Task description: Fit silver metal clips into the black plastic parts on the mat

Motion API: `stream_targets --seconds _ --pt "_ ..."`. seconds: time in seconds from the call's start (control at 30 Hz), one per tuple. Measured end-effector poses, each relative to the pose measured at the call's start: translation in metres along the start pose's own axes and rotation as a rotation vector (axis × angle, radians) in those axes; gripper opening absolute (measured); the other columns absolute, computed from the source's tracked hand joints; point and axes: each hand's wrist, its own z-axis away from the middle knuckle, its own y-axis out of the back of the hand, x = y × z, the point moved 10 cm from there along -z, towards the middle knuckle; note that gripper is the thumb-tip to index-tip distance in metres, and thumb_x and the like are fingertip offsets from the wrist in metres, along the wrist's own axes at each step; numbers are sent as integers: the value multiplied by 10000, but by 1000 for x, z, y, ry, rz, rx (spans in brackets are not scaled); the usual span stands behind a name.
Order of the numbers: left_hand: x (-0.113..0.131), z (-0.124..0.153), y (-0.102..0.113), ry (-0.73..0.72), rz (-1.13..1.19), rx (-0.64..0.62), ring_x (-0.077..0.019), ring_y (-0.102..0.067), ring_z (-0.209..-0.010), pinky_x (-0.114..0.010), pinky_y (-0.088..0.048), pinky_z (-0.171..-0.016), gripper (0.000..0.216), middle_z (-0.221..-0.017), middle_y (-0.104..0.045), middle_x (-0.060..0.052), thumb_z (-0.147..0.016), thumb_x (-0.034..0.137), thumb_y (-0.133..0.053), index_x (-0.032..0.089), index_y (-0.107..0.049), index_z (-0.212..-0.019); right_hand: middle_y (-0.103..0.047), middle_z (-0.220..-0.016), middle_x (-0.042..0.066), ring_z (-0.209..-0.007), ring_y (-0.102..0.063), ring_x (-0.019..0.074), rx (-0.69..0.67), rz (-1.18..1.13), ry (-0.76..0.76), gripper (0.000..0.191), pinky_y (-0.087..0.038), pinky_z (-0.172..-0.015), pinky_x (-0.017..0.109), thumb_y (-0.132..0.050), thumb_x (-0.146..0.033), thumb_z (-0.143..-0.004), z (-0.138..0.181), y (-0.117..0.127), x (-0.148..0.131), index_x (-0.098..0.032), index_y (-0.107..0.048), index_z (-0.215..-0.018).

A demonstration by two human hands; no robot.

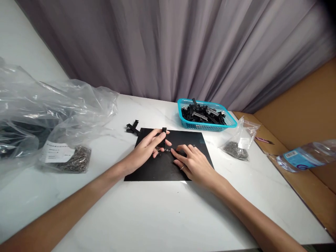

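Observation:
Over the black mat [157, 171], my left hand [151, 143] is closed around a slim black plastic part [164, 130], whose top end sticks up past the fingers. Small shiny metal pieces [167, 150] lie on the mat between the two hands. My right hand [193, 161], with a ring on one finger, rests on the mat just right of these pieces. Its thumb and index finger are apart and bent, the index tip close to the metal pieces. No object shows between its fingers. More black plastic parts [133, 128] lie beyond the mat's left corner.
A blue basket [181, 112] full of black parts stands behind the mat. Bags of small metal pieces lie left [78, 159] and right [236, 148]. Large clear plastic sheeting [78, 101] covers the left side. A plastic bottle [304, 155] and a pink tool [264, 140] are at right.

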Motion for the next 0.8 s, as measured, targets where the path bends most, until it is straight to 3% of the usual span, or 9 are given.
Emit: stream_targets --seconds 0.17,0.33,0.43,0.53,0.7,0.8 --pt "0 1 -3 41 151 -14 -234 -706 -938 -291 -503 -672 500 -1129 -737 -109 -989 669 -484 211 -624 -1130 -736 -1008 94 -844 -657 213 171 -115 -98 287 -513 -787 397 -471 -220 -1084 -3 10 12 -193 -756 -1076" --pt "8 5 -17 13 172 -149 -280 -662 -1209 -384 -538 -951 300 -1277 -693 -102 -935 482 -661 210 -656 -1062 -705 -1004 85 -833 -664 177 356 -499 -230 215 -539 -683 305 -574 -229 -1029 2 35 36 -200 -786 -1059" --pt "14 7 -17 -108 57 -161 -297 -593 -1344 -432 -511 -1086 290 -1371 -652 -106 -814 365 -820 219 -659 -1005 -714 -961 61 -760 -635 155 370 -653 -286 191 -501 -627 285 -634 -235 -987 5 44 46 -220 -816 -1042" --pt "20 9 -15 -263 -60 -131 -281 -657 -1267 -455 -533 -1095 289 -1387 -638 -113 -795 310 -843 213 -640 -976 -729 -921 43 -696 -577 137 338 -760 -329 170 -444 -590 275 -686 -258 -948 6 44 50 -236 -833 -1031" --pt "40 19 -16 -555 -322 -37 -238 -677 -1205 -436 -564 -1099 463 -1354 -642 -89 -807 224 -826 237 -622 -1223 -716 -765 -4 -532 -329 91 238 -939 -439 189 -314 -502 261 -791 -320 -859 5 34 48 -224 -819 -1020" --pt "48 25 -18 -651 -397 -7 -244 -665 -1229 -424 -567 -1106 545 -1324 -658 -93 -802 219 -836 226 -592 -1290 -647 -676 -22 -528 -309 86 221 -1022 -459 156 -271 -490 259 -824 -355 -826 4 33 47 -209 -808 -879"
